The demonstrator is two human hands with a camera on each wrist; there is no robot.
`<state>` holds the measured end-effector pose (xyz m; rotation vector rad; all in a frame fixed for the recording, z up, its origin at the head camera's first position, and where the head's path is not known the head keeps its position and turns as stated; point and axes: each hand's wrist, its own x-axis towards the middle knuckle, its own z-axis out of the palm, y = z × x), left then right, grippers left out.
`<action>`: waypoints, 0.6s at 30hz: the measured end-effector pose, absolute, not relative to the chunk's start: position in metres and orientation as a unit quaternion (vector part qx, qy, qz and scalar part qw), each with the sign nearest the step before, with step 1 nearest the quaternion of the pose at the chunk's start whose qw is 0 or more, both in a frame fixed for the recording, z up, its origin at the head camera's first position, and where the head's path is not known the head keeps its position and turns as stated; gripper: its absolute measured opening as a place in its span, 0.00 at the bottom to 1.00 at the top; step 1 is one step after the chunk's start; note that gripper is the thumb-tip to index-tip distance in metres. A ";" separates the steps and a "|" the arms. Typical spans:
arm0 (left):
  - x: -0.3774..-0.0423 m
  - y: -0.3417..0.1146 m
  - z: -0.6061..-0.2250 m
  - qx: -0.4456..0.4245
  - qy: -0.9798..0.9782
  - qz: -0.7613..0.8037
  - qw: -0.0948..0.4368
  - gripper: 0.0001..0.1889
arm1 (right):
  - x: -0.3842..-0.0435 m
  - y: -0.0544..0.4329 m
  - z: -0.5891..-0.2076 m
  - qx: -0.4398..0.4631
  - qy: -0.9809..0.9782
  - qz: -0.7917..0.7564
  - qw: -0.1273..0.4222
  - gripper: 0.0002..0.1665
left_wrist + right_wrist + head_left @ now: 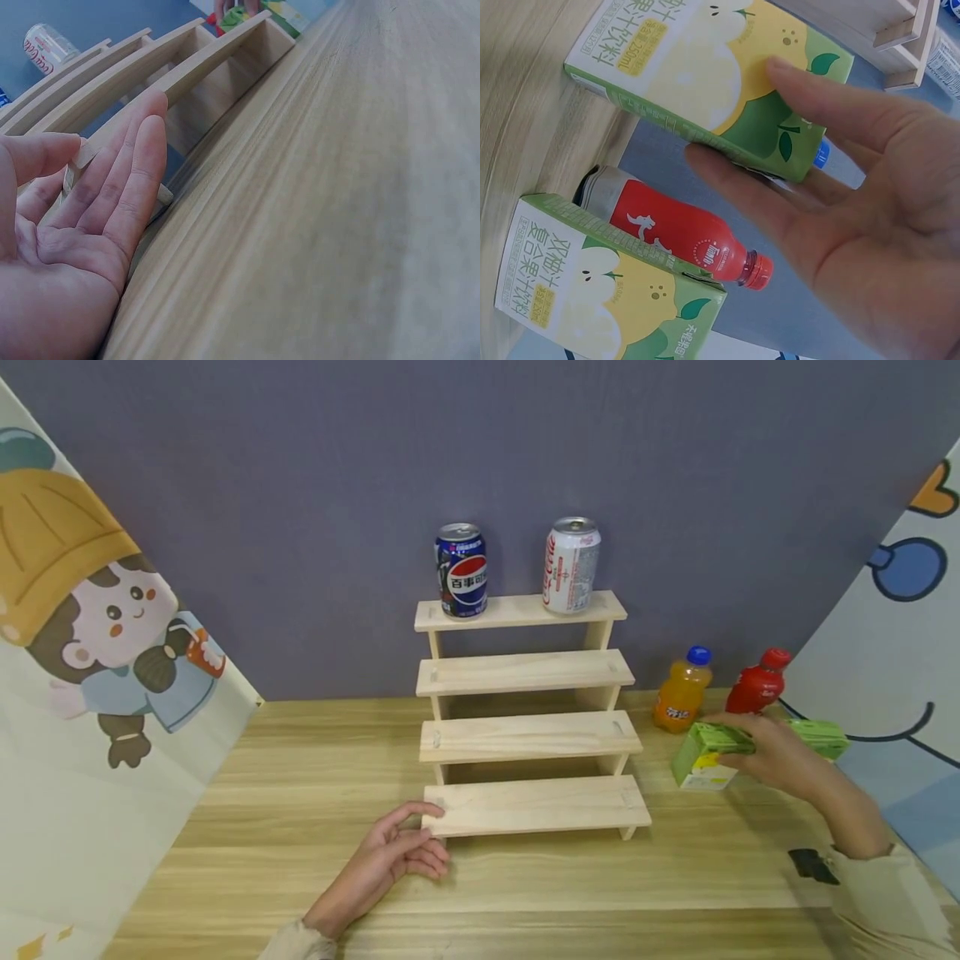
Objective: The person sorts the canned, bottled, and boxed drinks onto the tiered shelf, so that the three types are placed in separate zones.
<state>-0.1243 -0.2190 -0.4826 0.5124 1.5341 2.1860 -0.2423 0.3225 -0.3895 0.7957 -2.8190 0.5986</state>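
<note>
A pale wooden four-step rack (525, 670) stands in the middle of the table. My left hand (390, 852) pinches the left end of its lowest step between thumb and index finger; the other fingers (146, 161) stretch out loosely in front. On the right, my right hand (780, 756) holds a green-and-yellow juice carton (727, 75) upright near its top, thumb on one face and fingers around the other side. Whether the carton's base touches the table I cannot tell. A second, matching juice carton (592, 285) stands beside it, partly behind the right forearm in the head view.
Behind the cartons stand an orange soda bottle (681, 692) with a blue cap and a red bottle (757, 682). On the top step are a blue Pepsi can (461, 570) and a white Coca-Cola can (572, 566). A grey wall (315, 527) closes the back; printed panels flank both sides.
</note>
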 end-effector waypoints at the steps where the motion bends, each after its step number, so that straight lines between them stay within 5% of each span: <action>1: -0.124 -0.219 -0.482 0.183 0.553 0.786 0.209 0.20 | -0.242 0.322 -0.389 0.267 -0.940 0.199 0.077 0.35; 18: -0.123 -0.220 -0.483 0.191 0.543 0.791 0.207 0.19 | -0.241 0.321 -0.388 0.278 -0.939 0.179 0.092 0.33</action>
